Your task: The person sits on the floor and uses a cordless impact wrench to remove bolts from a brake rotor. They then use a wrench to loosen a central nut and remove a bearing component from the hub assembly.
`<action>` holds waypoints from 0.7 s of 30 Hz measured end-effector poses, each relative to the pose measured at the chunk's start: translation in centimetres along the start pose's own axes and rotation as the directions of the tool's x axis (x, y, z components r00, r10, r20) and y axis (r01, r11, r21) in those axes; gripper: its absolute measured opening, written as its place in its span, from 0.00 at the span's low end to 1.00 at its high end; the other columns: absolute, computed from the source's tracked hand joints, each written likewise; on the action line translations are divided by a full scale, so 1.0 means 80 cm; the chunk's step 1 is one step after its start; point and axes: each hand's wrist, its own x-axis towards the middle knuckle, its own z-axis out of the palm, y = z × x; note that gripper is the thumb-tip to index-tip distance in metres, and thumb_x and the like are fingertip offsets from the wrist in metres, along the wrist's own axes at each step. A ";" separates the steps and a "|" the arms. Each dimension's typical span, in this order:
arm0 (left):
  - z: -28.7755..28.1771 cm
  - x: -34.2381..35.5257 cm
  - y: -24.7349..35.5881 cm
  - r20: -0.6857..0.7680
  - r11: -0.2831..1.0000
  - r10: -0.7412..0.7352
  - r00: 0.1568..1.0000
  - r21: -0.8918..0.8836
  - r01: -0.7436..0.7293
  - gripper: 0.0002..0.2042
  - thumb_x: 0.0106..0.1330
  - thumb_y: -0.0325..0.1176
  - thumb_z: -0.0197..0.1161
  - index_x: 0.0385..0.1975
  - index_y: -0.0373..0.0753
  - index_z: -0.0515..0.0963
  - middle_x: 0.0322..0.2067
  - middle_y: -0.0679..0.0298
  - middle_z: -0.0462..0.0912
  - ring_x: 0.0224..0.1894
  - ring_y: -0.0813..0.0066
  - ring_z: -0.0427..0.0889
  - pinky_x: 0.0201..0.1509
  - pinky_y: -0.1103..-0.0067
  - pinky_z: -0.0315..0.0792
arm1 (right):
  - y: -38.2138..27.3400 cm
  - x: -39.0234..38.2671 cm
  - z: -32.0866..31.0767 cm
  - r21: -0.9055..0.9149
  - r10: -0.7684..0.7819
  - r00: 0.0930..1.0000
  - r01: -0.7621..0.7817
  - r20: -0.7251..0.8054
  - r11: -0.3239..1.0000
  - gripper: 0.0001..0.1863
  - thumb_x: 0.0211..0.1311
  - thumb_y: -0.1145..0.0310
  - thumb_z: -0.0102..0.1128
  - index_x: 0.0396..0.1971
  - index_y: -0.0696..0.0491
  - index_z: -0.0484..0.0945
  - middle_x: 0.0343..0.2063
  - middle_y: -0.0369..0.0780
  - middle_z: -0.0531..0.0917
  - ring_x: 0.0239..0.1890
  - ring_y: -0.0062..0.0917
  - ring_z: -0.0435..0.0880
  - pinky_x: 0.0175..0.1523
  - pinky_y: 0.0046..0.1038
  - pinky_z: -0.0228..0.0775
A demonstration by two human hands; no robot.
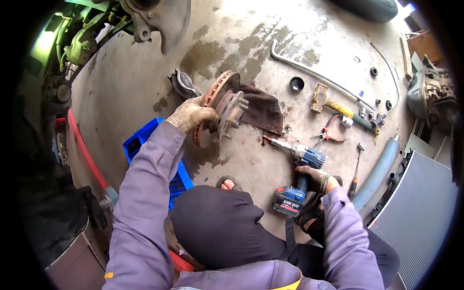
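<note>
My left hand (193, 115), in a dirty work glove, is closed on the near-left edge of a rusty brake disc (222, 83). The disc stands tilted on edge, and a wheel hub (234, 114) with several studs faces right from its middle. My right hand (316, 179), also gloved, is wrapped round the handle of a blue cordless impact wrench (311, 156) with a dark battery at its base. The tool's nose points left toward the hub, apart from it. A dark brown cloth (262, 107) lies on the floor behind the hub. Whether a finger presses the trigger is hidden.
Right of the wrench lie pliers (327, 130), a hammer (319, 99), a bent metal bar (314, 71), a screwdriver (354, 187) and a grey-blue tube (379, 171). A blue parts tray (181, 182) sits under my left forearm. A radiator (420, 198) stands at right; car parts crowd the left.
</note>
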 end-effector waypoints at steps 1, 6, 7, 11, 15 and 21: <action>0.005 -0.003 -0.003 0.005 1.000 -0.006 1.000 -0.019 0.006 0.20 0.52 0.38 0.71 0.44 0.33 0.84 0.34 0.60 0.88 0.37 0.71 0.85 0.46 0.76 0.77 | -0.021 -0.018 -0.003 -0.225 0.073 0.993 -0.092 -0.087 0.970 0.23 0.60 0.58 0.70 0.52 0.54 0.82 0.41 0.48 0.87 0.39 0.41 0.86 0.47 0.43 0.82; 0.048 -0.044 0.015 -0.173 0.986 0.008 0.985 0.163 0.020 0.34 0.47 0.36 0.73 0.60 0.37 0.79 0.44 0.58 0.88 0.46 0.71 0.84 0.54 0.76 0.76 | -0.190 -0.097 0.050 -0.998 -0.177 0.983 -0.040 -0.049 0.056 0.23 0.63 0.44 0.63 0.41 0.49 0.88 0.36 0.45 0.90 0.45 0.33 0.89 0.52 0.38 0.80; 0.053 -0.052 0.011 -0.192 0.975 -0.004 0.981 0.217 0.046 0.37 0.46 0.37 0.74 0.63 0.41 0.78 0.45 0.58 0.88 0.46 0.71 0.85 0.54 0.76 0.77 | -0.205 -0.088 0.055 -0.982 -0.371 0.918 0.079 0.138 -0.169 0.23 0.63 0.45 0.62 0.40 0.49 0.88 0.38 0.47 0.90 0.46 0.37 0.89 0.53 0.37 0.80; 0.080 -0.065 -0.031 -0.172 0.984 0.092 0.981 0.168 -0.063 0.42 0.43 0.32 0.74 0.67 0.34 0.73 0.52 0.51 0.84 0.55 0.67 0.83 0.62 0.74 0.75 | -0.202 -0.050 0.156 -0.816 -0.508 0.716 0.149 0.478 -0.558 0.25 0.60 0.47 0.67 0.48 0.53 0.85 0.46 0.49 0.87 0.52 0.40 0.87 0.58 0.38 0.78; 0.146 -0.081 -0.095 -0.277 0.860 0.362 0.890 0.466 -0.205 0.44 0.42 0.33 0.75 0.68 0.36 0.71 0.49 0.46 0.80 0.55 0.44 0.79 0.62 0.61 0.75 | -0.172 0.050 0.195 -0.814 -0.589 0.686 0.008 0.427 -0.581 0.15 0.63 0.60 0.63 0.44 0.51 0.88 0.45 0.46 0.89 0.51 0.37 0.88 0.55 0.36 0.80; 0.187 -0.094 -0.152 -0.081 0.603 0.565 0.821 0.720 -0.344 0.47 0.37 0.35 0.78 0.68 0.46 0.71 0.46 0.52 0.79 0.48 0.48 0.78 0.56 0.56 0.72 | -0.197 0.068 0.177 -0.910 -0.746 0.638 0.400 0.190 0.111 0.18 0.62 0.55 0.66 0.41 0.54 0.88 0.42 0.50 0.89 0.51 0.44 0.88 0.56 0.39 0.79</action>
